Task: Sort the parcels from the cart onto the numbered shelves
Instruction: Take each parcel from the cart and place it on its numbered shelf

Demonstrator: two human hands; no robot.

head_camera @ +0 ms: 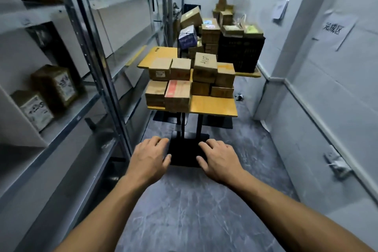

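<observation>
- I stand in a narrow storeroom with a grey marbled floor (194, 210), a white wall (327, 98) on my right and tall grey metal shelves (98, 71) on my left.
- Nearest, my left hand (150, 157) and right hand (219, 159) reach out side by side, palms down, above the floor. The fingers (161, 141) of each lie loosely apart and hold nothing.
- On a shelf just to my left sit two brown label-fronted boxes (57, 86), one beside the other.
- Ahead, well apart from my hands, stands a yellow worktop (214, 106) on black pedestal legs. The brown cardboard parcels (178, 94) are stacked on it in layers, and one at its near edge has a red-printed top.
- Beyond it a black plastic crate (240, 53) carries more boxes, and a pile of brown cartons (210, 30) stands beside it.
- A white paper sign (335, 30) hangs on the right wall.
</observation>
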